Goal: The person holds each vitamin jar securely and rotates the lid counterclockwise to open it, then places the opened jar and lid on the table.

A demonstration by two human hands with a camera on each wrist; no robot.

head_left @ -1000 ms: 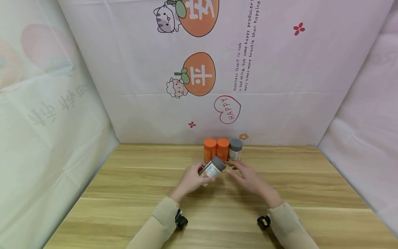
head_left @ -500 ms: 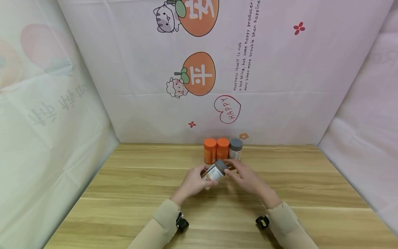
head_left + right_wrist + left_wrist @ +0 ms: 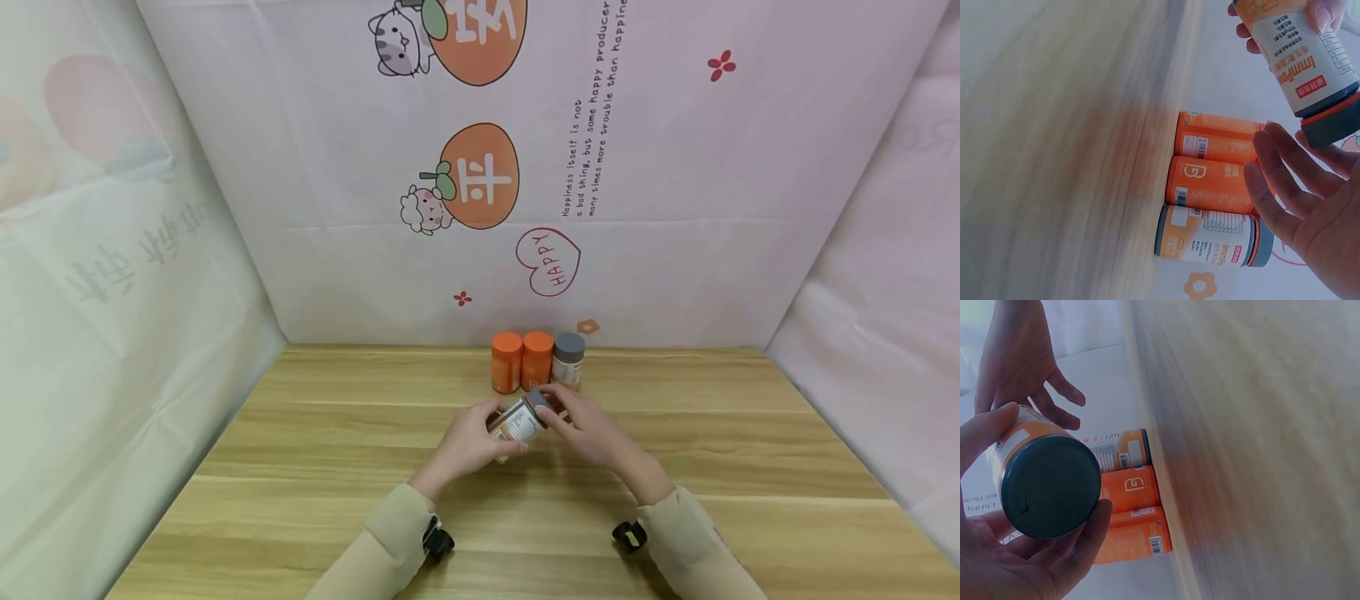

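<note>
A supplement bottle (image 3: 517, 423) with a grey cap and a white-and-orange label is held tilted above the table. My left hand (image 3: 468, 437) grips its body, thumb on the near side. The dark base (image 3: 1050, 487) faces the left wrist camera. With thumb and forefinger, my right hand (image 3: 588, 427) holds the grey cap (image 3: 1335, 122) at the upper end; its other fingers spread loosely away from the bottle. Two orange bottles (image 3: 506, 362) and a matching grey-capped bottle (image 3: 1213, 236) stand upright in a row just behind the hands.
The wood-grain table (image 3: 337, 467) runs back to a white printed cloth wall (image 3: 360, 275). The row of bottles stands close to that wall. White cloth also hangs on the left and right sides.
The tilted bottle has shifted slightly right and toward me in my left hand. My right hand has come from beside it to take hold of the cap.
</note>
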